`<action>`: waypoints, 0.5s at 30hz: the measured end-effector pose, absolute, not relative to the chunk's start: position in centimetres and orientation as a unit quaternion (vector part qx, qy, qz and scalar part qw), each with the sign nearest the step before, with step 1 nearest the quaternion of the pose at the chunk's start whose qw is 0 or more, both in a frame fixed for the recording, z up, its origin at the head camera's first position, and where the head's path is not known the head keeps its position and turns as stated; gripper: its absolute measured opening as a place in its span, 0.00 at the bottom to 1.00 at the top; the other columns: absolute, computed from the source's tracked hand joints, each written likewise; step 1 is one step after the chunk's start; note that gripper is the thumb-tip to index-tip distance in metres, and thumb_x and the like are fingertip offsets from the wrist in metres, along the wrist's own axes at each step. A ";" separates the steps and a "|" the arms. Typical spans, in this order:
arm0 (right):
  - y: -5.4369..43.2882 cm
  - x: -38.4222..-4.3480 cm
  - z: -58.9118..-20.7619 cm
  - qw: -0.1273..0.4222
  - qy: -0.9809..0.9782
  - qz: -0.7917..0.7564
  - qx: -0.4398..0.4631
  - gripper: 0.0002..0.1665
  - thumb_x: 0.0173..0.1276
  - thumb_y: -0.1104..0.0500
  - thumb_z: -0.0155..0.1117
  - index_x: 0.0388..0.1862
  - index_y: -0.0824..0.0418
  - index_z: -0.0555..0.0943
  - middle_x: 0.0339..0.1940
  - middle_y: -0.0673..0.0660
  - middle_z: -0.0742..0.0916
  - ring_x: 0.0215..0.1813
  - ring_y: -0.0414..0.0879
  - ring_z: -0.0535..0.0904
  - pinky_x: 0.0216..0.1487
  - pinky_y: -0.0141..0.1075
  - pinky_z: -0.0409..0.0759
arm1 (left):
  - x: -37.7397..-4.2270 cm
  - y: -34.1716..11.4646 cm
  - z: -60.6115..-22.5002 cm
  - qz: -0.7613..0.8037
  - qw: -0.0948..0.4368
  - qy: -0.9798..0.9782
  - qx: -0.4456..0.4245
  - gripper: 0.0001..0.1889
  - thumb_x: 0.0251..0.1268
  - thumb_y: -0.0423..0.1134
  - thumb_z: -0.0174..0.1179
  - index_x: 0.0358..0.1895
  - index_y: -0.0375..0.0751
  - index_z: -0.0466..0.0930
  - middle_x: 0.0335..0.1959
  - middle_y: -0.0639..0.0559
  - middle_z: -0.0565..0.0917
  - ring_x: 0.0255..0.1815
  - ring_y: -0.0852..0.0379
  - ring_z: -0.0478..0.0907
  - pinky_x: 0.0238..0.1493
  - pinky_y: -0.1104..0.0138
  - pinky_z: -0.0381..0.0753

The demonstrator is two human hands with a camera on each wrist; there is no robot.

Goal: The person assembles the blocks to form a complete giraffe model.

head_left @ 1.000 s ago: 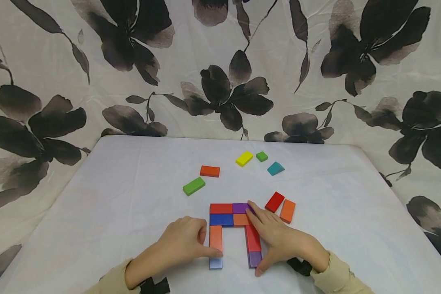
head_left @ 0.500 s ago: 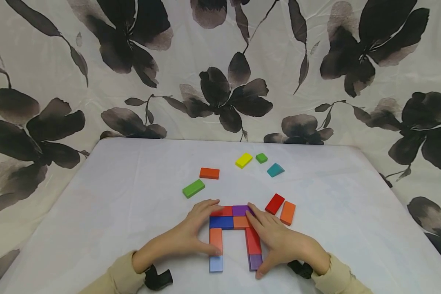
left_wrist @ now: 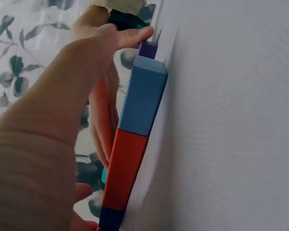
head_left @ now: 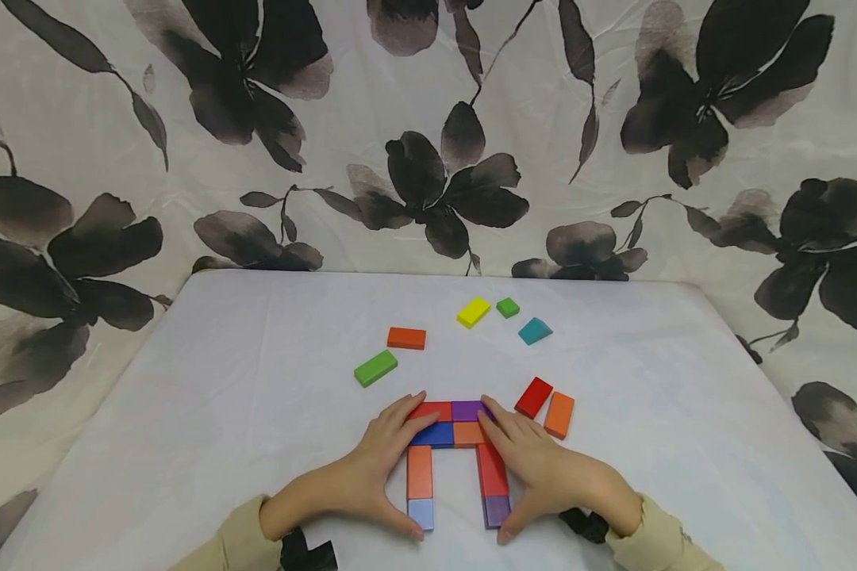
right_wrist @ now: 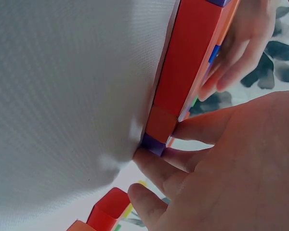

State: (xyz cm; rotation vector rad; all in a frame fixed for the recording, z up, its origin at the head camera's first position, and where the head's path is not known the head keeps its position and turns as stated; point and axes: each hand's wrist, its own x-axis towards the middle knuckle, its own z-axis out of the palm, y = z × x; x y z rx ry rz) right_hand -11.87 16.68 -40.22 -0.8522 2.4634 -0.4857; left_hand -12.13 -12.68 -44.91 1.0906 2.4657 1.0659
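Wooden blocks lie joined as an arch. Its top row has a red block point(head_left: 439, 408) and a purple block point(head_left: 466, 410); below are a blue block point(head_left: 437, 434) and an orange block point(head_left: 467, 433). The left leg is an orange block point(head_left: 419, 472) and a light blue block point(left_wrist: 143, 98); the right leg is a red block point(right_wrist: 188, 62) and a purple block point(head_left: 497, 510). My left hand point(head_left: 371, 460) spans the left side, fingertips on the red and blue blocks, thumb beside the light blue one. My right hand point(head_left: 543, 468) spans the right side, fingers at the upper right corner, thumb by the lower purple block.
Right of the arch lie a red block point(head_left: 533, 397) and an orange block point(head_left: 559, 415). Behind it are a green block point(head_left: 375, 368), an orange-red block point(head_left: 406, 339), a yellow block point(head_left: 474, 312), a small green block point(head_left: 508, 308) and a teal block point(head_left: 536, 331).
My left hand's fingers have unfolded and reached forward onto the arch's upper left corner. Its thumb has slid off the left leg's top toward the near end. The right hand stays in place.
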 end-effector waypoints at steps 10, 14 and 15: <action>16.6 -11.8 -40.1 0.246 0.901 -0.180 -0.307 0.79 0.42 0.29 0.78 0.81 0.61 0.46 0.83 0.58 0.43 0.80 0.60 0.44 0.73 0.61 0.48 | -11.9 -12.6 -44.8 0.323 0.121 0.860 0.376 0.66 0.37 0.71 0.73 0.80 0.54 0.45 0.82 0.53 0.33 0.80 0.49 0.28 0.70 0.37 0.45; 16.6 -11.9 -40.2 0.246 0.901 -0.179 -0.311 0.80 0.42 0.28 0.78 0.82 0.61 0.46 0.83 0.58 0.42 0.80 0.59 0.44 0.74 0.61 0.48 | -11.8 -12.7 -44.8 0.318 0.114 0.862 0.377 0.67 0.37 0.71 0.73 0.80 0.52 0.46 0.82 0.52 0.34 0.80 0.48 0.28 0.71 0.38 0.45; 16.7 -11.9 -40.2 0.245 0.900 -0.179 -0.312 0.80 0.42 0.28 0.77 0.82 0.61 0.46 0.83 0.58 0.42 0.80 0.59 0.44 0.74 0.61 0.48 | -11.8 -12.7 -44.8 0.319 0.113 0.862 0.377 0.67 0.37 0.71 0.74 0.80 0.52 0.46 0.82 0.52 0.34 0.80 0.48 0.28 0.71 0.38 0.45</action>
